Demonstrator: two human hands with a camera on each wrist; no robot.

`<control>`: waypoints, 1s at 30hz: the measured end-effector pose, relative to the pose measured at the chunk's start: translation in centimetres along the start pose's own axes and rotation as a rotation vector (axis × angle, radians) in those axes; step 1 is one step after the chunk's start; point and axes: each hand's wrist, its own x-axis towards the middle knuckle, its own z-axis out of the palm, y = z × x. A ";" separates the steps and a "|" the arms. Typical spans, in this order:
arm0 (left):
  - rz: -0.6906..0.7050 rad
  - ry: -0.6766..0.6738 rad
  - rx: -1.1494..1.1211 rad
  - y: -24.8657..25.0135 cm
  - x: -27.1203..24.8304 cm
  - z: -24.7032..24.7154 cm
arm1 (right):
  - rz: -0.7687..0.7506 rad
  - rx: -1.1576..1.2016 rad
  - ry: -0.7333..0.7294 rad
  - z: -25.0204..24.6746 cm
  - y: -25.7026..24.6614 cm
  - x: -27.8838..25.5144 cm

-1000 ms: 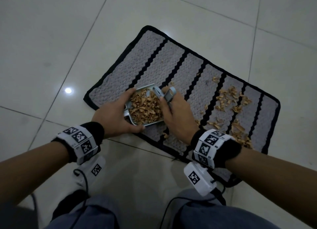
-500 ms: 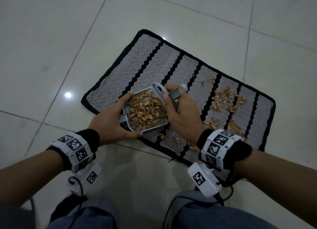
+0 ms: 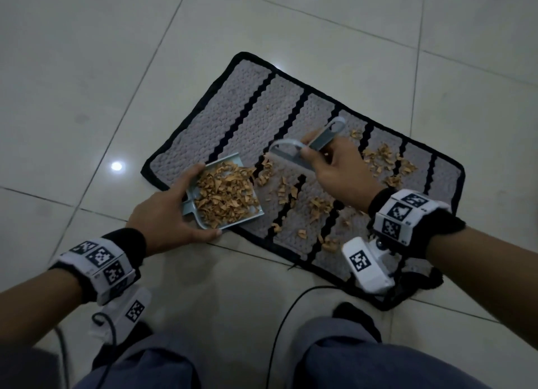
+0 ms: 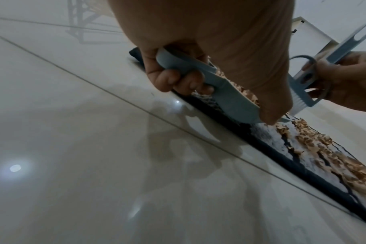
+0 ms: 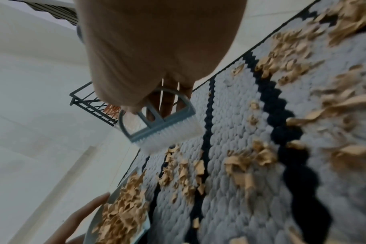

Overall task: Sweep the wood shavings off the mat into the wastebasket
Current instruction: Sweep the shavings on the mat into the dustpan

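- Head view: left hand grips the dustpan by its back edge, pan set on the near-left part of the mat, already heaped with shavings.
- Right hand clasps the brush by its handle, brush lifted above the mat centre, just right of the pan mouth.
- Loose shavings lie on the mat between pan and right wrist, more in a patch at the far right; left third of the mat looks clean.
- No wastebasket in this view.
- Left wrist view: fingers curl under the pan's rim, thumb on top; pan lip touches the mat edge. Brush shows at the right in the other hand, bristles off the mat.
- Right wrist view: brush hangs bristles-down just above the mat, not touching; shavings scattered below it, pan at bottom left. A dark wire basket stands on the floor beyond the mat, probably the wastebasket.
- Step, my read: mid-sweep, brush raised between strokes; roughly half done.
- Next move calls for: drop the bristles behind the near scatter, pull toward the pan mouth, keep the pan lip flat on the mat; the pan is full, so emptying is due soon.
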 end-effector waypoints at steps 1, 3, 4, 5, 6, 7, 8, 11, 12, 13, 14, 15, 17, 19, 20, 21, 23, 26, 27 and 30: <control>-0.014 -0.008 0.020 -0.3 -0.2 0.0 | -0.020 -0.033 -0.067 -0.4 0.1 -0.4; -0.036 -0.027 0.037 -0.8 -0.5 0.1 | -0.028 -0.104 -0.210 -1.3 0.2 -1.1; -0.041 -0.033 0.039 -0.9 -0.7 0.2 | -0.013 -0.131 -0.290 -1.6 0.2 -1.4; -0.044 -0.038 0.044 -1.0 -0.7 0.3 | 0.006 -0.145 -0.379 -1.9 0.0 -1.8; -0.047 -0.042 0.052 -1.1 -0.7 0.5 | 0.023 -0.166 -0.469 -2.0 -0.3 -2.1; -0.051 -0.044 0.061 -1.1 -0.7 0.6 | 0.029 -0.193 -0.548 -1.9 -0.4 -2.4; -0.057 -0.042 0.067 -1.1 -0.7 0.6 | 0.020 -0.226 -0.600 -1.7 -0.6 -2.6; -0.068 -0.045 0.084 -0.8 -0.5 0.7 | -0.015 -0.303 -0.565 -0.6 -0.1 -2.5; -0.069 -0.046 0.089 -0.8 -0.5 0.8 | -0.023 -0.310 -0.504 -0.3 0.3 -2.1; -0.068 -0.047 0.093 -0.7 -0.5 0.8 | -0.025 -0.297 -0.441 -0.2 0.5 -1.7; -0.065 -0.048 0.096 -0.6 -0.5 0.9 | -0.022 -0.283 -0.381 -0.3 0.6 -1.2; -0.062 -0.049 0.101 -0.5 -0.5 0.9 | -0.026 -0.274 -0.322 -0.5 0.5 -0.8; -0.060 -0.051 0.107 -0.4 -0.5 0.9 | -0.049 -0.265 -0.246 -1.0 0.4 -0.2; -0.066 -0.056 0.102 -0.3 -0.5 0.9 | -0.066 -0.259 -0.282 -1.4 0.1 -0.1; -0.070 -0.060 0.101 -0.3 -0.6 0.8 | -0.060 -0.273 -0.348 -1.3 0.0 -0.2; -0.072 -0.062 0.102 -0.2 -0.6 0.8 | -0.048 -0.304 -0.426 -1.1 0.1 -0.3; -0.073 -0.065 0.102 -0.1 -0.5 0.7 | -0.055 -0.358 -0.504 -0.5 0.3 -0.3; -0.075 -0.072 0.102 0.4 -0.4 0.7 | -0.064 -0.348 -0.391 -0.2 0.5 0.7; -0.077 -0.072 0.100 0.5 -0.4 0.7 | -0.059 -0.329 -0.353 -0.3 0.5 1.2; -0.088 -0.073 0.096 1.0 -0.4 0.9 | -0.046 -0.258 -0.257 -0.8 0.2 2.2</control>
